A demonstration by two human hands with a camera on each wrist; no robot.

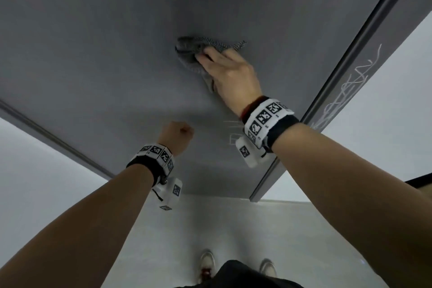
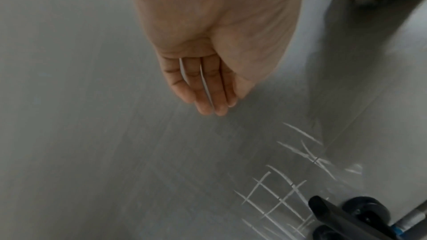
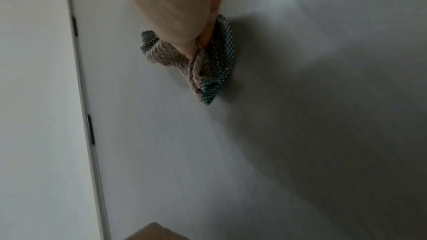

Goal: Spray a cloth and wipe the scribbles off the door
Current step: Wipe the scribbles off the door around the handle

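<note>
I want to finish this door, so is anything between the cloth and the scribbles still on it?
Nothing visible. The right hand presses the cloth flat on the grey door; the remaining scribbles lie lower on bare door, partly hidden by the right wristband.

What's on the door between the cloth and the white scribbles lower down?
Only the right hand and bare grey door, in the head view; it presses the cloth above the scribbles.
</note>
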